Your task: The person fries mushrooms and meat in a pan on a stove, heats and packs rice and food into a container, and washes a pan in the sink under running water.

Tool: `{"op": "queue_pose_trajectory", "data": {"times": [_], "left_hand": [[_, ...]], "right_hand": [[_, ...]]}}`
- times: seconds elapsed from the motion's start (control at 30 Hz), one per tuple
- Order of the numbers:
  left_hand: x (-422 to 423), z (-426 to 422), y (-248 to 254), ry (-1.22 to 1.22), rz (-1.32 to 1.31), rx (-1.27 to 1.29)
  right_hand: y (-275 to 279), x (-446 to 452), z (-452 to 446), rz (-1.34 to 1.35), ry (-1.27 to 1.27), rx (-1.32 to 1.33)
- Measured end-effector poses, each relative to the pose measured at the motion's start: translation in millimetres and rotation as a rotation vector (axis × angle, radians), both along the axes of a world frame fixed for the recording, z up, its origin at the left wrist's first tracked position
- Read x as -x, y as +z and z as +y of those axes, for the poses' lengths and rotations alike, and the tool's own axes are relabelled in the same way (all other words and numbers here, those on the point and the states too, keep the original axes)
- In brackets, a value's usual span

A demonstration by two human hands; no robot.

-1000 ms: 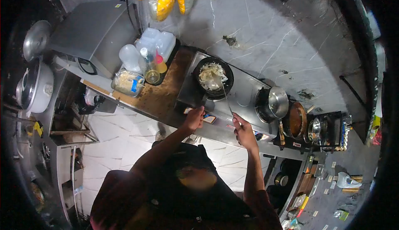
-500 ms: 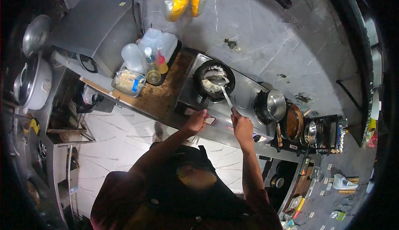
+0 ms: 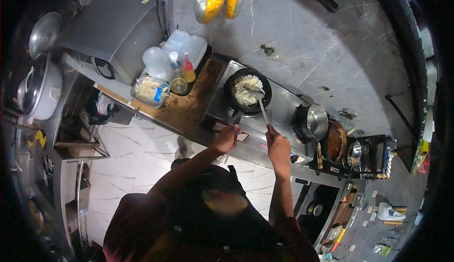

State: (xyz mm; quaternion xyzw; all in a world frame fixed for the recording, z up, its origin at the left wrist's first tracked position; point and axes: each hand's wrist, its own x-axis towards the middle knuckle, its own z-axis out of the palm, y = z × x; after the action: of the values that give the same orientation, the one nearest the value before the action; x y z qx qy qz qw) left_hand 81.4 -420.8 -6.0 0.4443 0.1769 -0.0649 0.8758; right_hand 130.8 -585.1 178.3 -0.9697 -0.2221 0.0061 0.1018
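Note:
My left hand (image 3: 227,139) is closed around the dark handle of a black frying pan (image 3: 230,99), which sits over the stove. Pale, whitish food, perhaps rice, lies in the pan (image 3: 248,88). My right hand (image 3: 278,149) grips the long handle of a metal cooking spoon (image 3: 263,111). The spoon reaches into the right side of the pan, and its head is largely hidden in the food.
Right of the pan stand a metal saucepan (image 3: 317,120) and a brown-coated pan (image 3: 336,142). Bottles (image 3: 178,85), plastic containers (image 3: 155,63) and a tray of pale crumbs (image 3: 150,91) are on the left counter, beside a grey appliance (image 3: 113,30).
The spoon's rounded head, visible on top of the food before, is now mostly covered by it. The food is more spread and heaped toward the far side. Both hands keep their grips.

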Motion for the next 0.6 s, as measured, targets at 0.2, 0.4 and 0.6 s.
{"op": "queue_pose_trajectory", "data": {"times": [0.2, 0.4, 0.6], "left_hand": [[-3, -6, -11, 0.064, -0.006, -0.088], [2, -6, 15, 0.016, 0.178, 0.145], [3, -6, 16, 0.01, 0.166, 0.201]], "right_hand": [[-20, 10, -10, 0.048, -0.017, -0.209], [-108, 40, -36, 0.701, -0.386, -1.008], [-132, 39, -31, 0.971, -0.483, -1.233]]}}
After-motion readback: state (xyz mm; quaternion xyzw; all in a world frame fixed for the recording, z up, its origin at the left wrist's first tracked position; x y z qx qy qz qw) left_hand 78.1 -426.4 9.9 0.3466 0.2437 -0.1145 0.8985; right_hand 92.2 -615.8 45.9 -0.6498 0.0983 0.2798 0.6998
